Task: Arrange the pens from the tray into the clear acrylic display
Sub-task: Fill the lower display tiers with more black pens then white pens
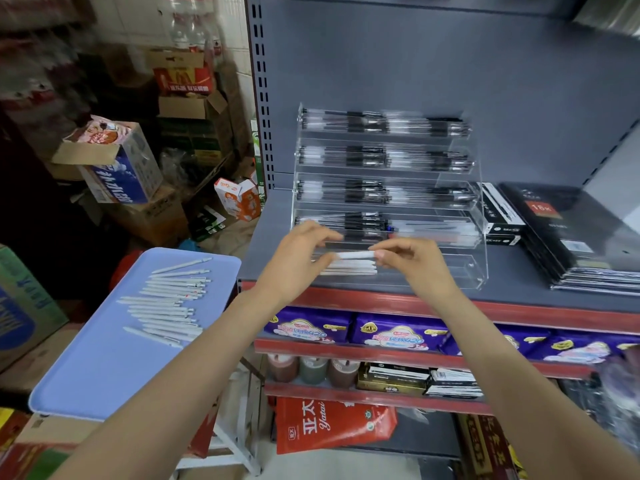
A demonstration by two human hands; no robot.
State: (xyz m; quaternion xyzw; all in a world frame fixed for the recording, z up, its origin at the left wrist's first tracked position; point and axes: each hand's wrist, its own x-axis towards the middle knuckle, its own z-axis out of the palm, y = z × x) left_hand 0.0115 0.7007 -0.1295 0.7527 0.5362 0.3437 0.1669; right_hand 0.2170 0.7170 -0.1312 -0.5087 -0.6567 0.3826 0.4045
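White pen held level over near bottom tier of clear acrylic display on grey shelf, few white pens already lying in that tier just below. Upper tiers packed with black pens. Left hand pinching pen's left end, right hand pinching right end, fingers curled, both forearms reaching in from near side. More white pens in loose row on blue tray at left, well apart from display
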